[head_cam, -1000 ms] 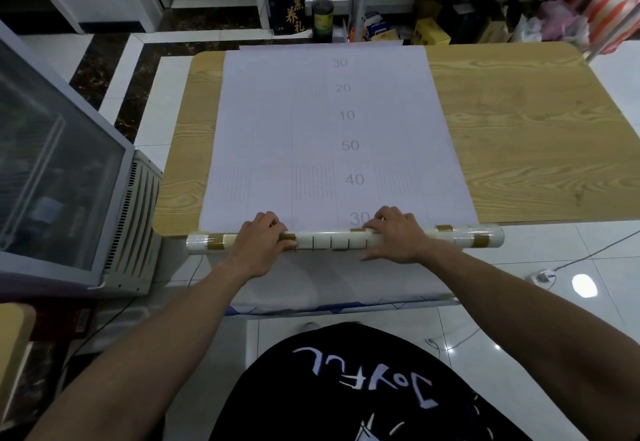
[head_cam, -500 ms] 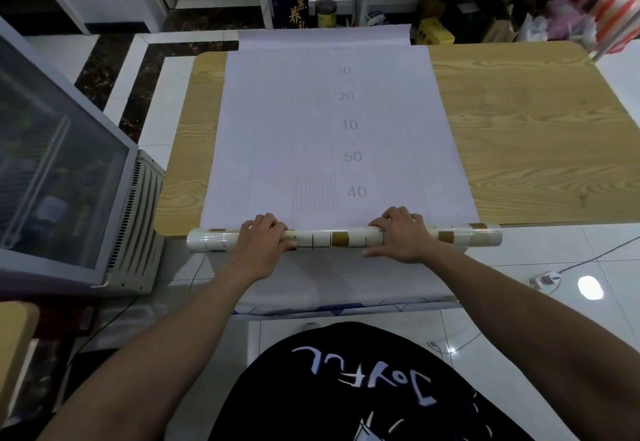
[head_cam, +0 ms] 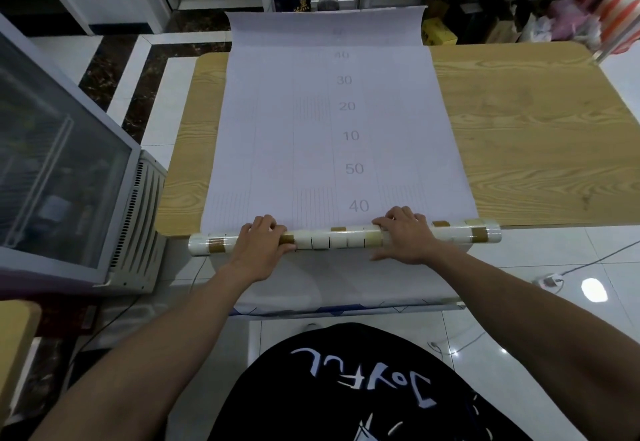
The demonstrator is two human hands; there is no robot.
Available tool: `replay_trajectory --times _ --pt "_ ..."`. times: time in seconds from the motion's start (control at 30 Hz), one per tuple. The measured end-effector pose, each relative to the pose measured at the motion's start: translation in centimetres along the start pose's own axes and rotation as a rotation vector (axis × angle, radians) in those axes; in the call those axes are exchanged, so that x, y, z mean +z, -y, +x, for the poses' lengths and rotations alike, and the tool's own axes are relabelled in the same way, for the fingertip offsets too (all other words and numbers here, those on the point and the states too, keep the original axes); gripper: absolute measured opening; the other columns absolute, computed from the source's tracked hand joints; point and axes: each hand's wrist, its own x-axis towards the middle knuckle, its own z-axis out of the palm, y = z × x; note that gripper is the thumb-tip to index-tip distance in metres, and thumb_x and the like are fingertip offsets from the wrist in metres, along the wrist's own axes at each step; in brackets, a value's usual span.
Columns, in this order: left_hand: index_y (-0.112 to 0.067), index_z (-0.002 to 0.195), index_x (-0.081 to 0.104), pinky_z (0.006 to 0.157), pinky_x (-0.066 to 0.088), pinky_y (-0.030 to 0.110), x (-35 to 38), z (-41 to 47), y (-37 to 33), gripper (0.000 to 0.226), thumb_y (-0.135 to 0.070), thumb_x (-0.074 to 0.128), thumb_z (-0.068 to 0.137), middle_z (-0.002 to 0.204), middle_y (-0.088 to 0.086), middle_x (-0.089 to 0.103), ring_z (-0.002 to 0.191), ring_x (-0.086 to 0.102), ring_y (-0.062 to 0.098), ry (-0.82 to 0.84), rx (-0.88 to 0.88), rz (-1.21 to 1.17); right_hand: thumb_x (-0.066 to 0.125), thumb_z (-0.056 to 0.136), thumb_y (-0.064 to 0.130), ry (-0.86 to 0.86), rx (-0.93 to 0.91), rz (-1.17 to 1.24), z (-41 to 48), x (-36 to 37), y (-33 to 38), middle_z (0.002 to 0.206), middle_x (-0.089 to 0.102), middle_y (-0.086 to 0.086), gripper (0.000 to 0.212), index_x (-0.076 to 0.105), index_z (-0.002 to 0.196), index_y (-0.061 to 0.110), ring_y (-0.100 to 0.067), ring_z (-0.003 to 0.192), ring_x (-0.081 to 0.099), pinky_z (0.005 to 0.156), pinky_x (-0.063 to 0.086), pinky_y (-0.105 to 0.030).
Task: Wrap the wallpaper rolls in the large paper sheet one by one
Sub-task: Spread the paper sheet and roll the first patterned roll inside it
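The wallpaper roll (head_cam: 346, 239) lies crosswise on the large paper sheet (head_cam: 311, 146), right at the near edge of the table (head_cam: 536, 150), and both its ends stick out a little past the sheet's sides. Your left grip (head_cam: 261, 250) has its fingers curled over the top of the roll left of its middle. Your right grip (head_cam: 403, 240) has its fingers bent over the roll right of its middle, with the thumb stretched out on the near side. No paper covers the roll yet: its patterned surface shows bare along the whole length, the sheet runs flat away from you to a far end that curls up, and a near flap hangs down over the table edge below your wrists. By that, you are at the very start of wrapping this roll, with all the rolling left to do. No other rolls are in view, so you cannot tell how many remain.
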Motion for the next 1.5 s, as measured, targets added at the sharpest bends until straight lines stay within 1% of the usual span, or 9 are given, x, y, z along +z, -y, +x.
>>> replay_trajectory --times 0.13,0.23,0.43,0.63,0.77,0.93,1.1,1.3,1.5 --pt "-0.020 0.136 0.038 0.099 0.037 0.040 -0.3 -0.2 0.0 0.058 -0.057 0.046 0.092 0.121 0.005 0.057 0.109 0.052 0.023 0.006 -0.038 -0.109 0.057 0.080 0.065 -0.007 0.056 0.131 0.1 -0.1 -0.4 0.119 0.059 -0.002 0.065 0.040 0.129 0.026 -0.021 0.115 0.050 0.106 0.026 -0.044" --pt "-0.022 0.126 0.042 0.100 0.035 0.040 -0.4 -0.1 0.1 0.056 -0.058 0.058 0.086 0.116 0.002 0.061 0.105 0.055 0.021 0.032 -0.045 -0.130 0.047 0.085 0.067 0.046 0.061 0.172 0.1 -0.1 -0.7 0.105 0.063 -0.002 0.053 0.044 0.116 0.024 -0.022 0.106 0.055 0.104 0.026 -0.046" --pt "-0.022 0.121 0.057 0.100 0.035 0.039 -0.3 0.6 0.7 0.037 -0.046 0.052 0.093 0.118 0.001 0.055 0.110 0.048 0.019 -0.033 -0.006 -0.056 0.055 0.077 0.072 0.009 0.016 0.032 -0.1 0.3 -0.9 0.133 0.042 -0.002 0.072 0.046 0.133 0.027 -0.022 0.125 0.035 0.107 0.029 -0.046" --pt "-0.018 0.137 0.038 0.105 0.032 0.043 -0.7 0.7 0.6 0.050 -0.048 0.043 0.097 0.117 0.006 0.061 0.110 0.054 0.025 -0.003 -0.058 -0.087 0.053 0.083 0.066 -0.022 0.067 0.142 0.0 0.4 -1.0 0.122 0.057 -0.003 0.066 0.038 0.132 0.025 -0.024 0.116 0.049 0.106 0.027 -0.047" --pt "-0.022 0.120 0.044 0.096 0.037 0.040 -0.7 0.5 0.6 0.054 -0.064 0.051 0.086 0.109 0.001 0.062 0.099 0.055 0.021 0.027 -0.067 -0.109 0.044 0.087 0.065 -0.040 0.047 0.083 0.0 0.5 -1.2 0.114 0.057 -0.001 0.049 0.045 0.115 0.024 -0.022 0.109 0.049 0.102 0.029 -0.045" --pt "-0.019 0.121 0.052 0.093 0.038 0.038 0.0 0.8 1.0 0.047 -0.055 0.049 0.091 0.119 0.002 0.056 0.108 0.049 0.021 -0.006 -0.050 -0.050 0.040 0.091 0.063 -0.160 0.020 -0.034 0.7 0.6 -1.1 0.133 0.047 -0.004 0.054 0.051 0.127 0.024 -0.024 0.124 0.038 0.105 0.030 -0.045" --pt "-0.017 0.121 0.055 0.089 0.037 0.036 -0.2 1.6 1.3 0.042 -0.049 0.040 0.097 0.118 0.005 0.053 0.108 0.047 0.023 -0.003 -0.046 0.001 0.055 0.074 0.075 -0.129 0.016 0.009 0.8 0.3 -1.4 0.130 0.047 -0.002 0.079 0.042 0.134 0.024 -0.023 0.121 0.041 0.105 0.031 -0.044" --pt "-0.018 0.132 0.040 0.106 0.030 0.046 -0.7 1.7 0.6 0.060 -0.059 0.049 0.090 0.115 0.006 0.062 0.109 0.055 0.027 0.002 -0.108 -0.159 0.041 0.085 0.070 -0.118 0.037 0.037 1.4 0.1 -2.0 0.111 0.060 0.002 0.052 0.050 0.114 0.027 -0.018 0.104 0.051 0.099 0.031 -0.044" --pt "-0.017 0.115 0.057 0.104 0.030 0.046 -0.3 2.3 1.5 0.051 -0.059 0.052 0.086 0.120 0.006 0.055 0.115 0.048 0.025 -0.041 -0.032 -0.065 0.041 0.079 0.078 -0.066 0.025 -0.029 1.6 -0.1 -2.4 0.130 0.043 -0.003 0.073 0.050 0.130 0.026 -0.022 0.121 0.037 0.106 0.027 -0.047"
